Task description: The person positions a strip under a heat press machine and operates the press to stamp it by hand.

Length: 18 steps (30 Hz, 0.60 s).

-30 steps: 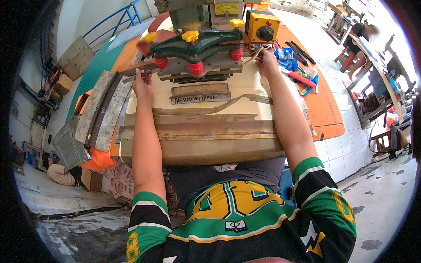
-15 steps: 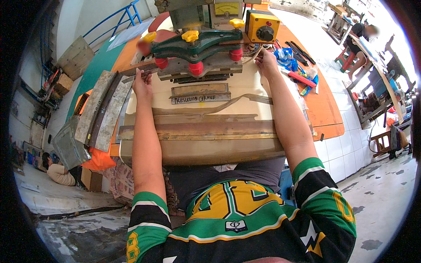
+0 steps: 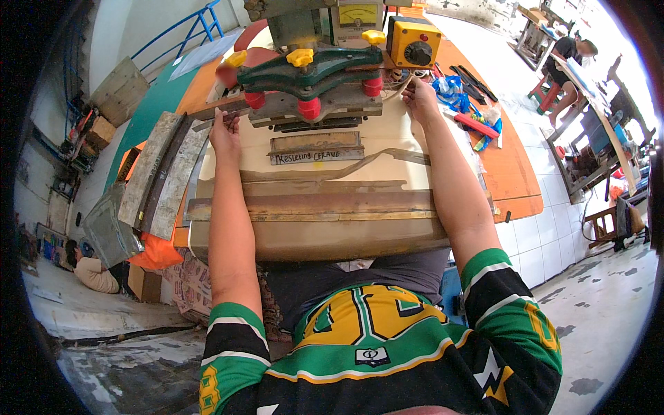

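Observation:
Both my arms reach forward over a cream-coloured machine bed, one to each side of a press head (image 3: 308, 72) with a dark green frame, yellow knobs and red cylinders. My left hand (image 3: 225, 135) has its fingers closed at the end of a flat metal strip by the press head's left side; what they pinch is unclear. Beside the press head's right end, my right hand (image 3: 420, 102) is closed near pale cables (image 3: 401, 86), its grip partly hidden. Between my arms lies a metal die block (image 3: 316, 147) with handwriting. A brown-stained bar (image 3: 332, 206) crosses the bed nearer me.
A yellow control box (image 3: 415, 43) with a black dial stands behind my right hand. Long metal plates (image 3: 155, 173) lie at the left. Blue plastic (image 3: 451, 93) and a red-handled tool (image 3: 477, 126) rest on the orange table (image 3: 515, 183). Another person (image 3: 567, 59) sits far right.
My hands and the press head stay where they were. The seated person at the far right has shifted slightly.

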Available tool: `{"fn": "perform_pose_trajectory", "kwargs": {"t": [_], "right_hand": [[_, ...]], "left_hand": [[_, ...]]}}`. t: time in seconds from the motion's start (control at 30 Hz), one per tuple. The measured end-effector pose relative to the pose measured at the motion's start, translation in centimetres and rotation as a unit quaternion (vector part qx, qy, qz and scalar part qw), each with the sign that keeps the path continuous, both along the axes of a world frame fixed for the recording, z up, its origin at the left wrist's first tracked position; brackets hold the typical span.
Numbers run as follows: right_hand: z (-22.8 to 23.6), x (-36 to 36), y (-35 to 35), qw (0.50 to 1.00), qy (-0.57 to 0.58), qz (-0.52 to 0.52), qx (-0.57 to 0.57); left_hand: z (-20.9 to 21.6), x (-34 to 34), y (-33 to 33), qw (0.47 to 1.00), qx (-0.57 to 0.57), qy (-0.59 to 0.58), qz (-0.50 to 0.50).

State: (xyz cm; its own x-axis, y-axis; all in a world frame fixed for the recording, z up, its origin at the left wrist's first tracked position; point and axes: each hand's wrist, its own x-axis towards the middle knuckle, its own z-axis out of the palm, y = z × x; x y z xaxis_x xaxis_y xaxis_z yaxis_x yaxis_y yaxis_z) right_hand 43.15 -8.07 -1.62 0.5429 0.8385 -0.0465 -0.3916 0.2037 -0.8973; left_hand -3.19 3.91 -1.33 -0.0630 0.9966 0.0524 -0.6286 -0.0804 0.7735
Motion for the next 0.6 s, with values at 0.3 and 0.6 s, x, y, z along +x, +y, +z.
{"fn": "perform_pose_trajectory", "kwargs": {"t": [0.3, 0.6], "right_hand": [[0.42, -0.26, -0.38, 1.0, 0.001, 0.006, 0.003], [0.78, -0.64, -0.66, 0.999, 0.016, 0.019, 0.023]], "left_hand": [[-0.16, -0.16, 0.32, 1.0, 0.01, 0.004, -0.012], [0.15, 0.18, 0.04, 1.0, 0.013, 0.001, -0.019]]}}
